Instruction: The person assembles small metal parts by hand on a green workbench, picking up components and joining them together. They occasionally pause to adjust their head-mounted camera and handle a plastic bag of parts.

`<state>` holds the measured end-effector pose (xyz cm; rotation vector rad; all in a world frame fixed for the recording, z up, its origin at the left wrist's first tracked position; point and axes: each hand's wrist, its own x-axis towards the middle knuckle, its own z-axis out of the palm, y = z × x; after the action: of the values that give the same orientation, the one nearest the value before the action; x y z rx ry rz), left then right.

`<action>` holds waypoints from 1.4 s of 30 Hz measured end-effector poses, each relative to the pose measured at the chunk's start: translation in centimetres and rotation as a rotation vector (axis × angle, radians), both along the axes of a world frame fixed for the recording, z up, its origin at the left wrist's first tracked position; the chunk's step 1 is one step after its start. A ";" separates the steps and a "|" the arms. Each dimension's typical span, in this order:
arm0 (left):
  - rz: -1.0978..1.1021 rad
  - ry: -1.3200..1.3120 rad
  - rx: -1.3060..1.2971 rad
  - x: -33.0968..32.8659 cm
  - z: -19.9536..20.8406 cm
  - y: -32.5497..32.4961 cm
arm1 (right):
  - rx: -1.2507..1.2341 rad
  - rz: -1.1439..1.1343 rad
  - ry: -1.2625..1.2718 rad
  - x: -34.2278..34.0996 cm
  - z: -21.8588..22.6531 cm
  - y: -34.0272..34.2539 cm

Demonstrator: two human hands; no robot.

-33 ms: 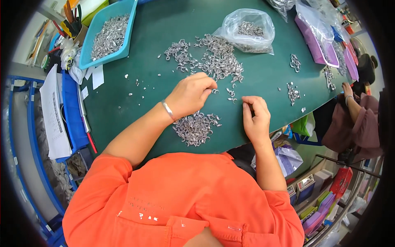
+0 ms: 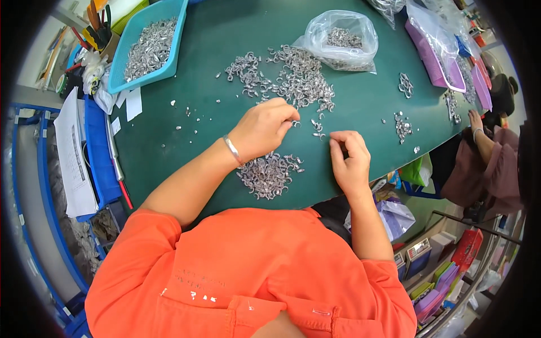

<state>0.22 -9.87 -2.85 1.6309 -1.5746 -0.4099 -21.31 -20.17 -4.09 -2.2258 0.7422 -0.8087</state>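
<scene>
My left hand [image 2: 262,128] pinches a small curved silver metal piece [image 2: 296,123] between thumb and forefinger, just above the table. Across from it, my right hand [image 2: 350,159] is closed, thumb against curled fingers; whatever is in them, if anything, is hidden. Between the two hands lie a few loose metal pieces [image 2: 318,135]. A large heap of the same curved pieces [image 2: 298,79] spreads beyond my hands. Below my left wrist, close to my body, sits a smaller heap [image 2: 265,177].
A blue basket [image 2: 179,45] of metal pieces stands far left, and a clear plastic bag [image 2: 360,53] of them at the back. Small clusters [image 2: 403,128] lie right, near a pink basket [image 2: 422,56]. Another person's hand [image 2: 476,121] rests at the table's right edge.
</scene>
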 end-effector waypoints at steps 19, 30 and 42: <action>-0.094 -0.194 -0.077 -2.6 -2.0 -2.6 | -0.152 0.046 0.022 1.4 -0.6 -0.8; -0.238 -0.005 0.130 0.4 0.8 3.7 | 0.029 0.365 -0.076 0.6 0.3 -0.6; 0.008 -0.304 -0.113 -1.8 -2.0 -3.0 | -0.024 0.312 -0.051 1.1 -0.2 -1.5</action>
<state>-1.61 -12.85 -4.81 1.6691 -1.7779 -0.0671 -20.25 -21.71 -4.26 -2.2579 0.3489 -0.7178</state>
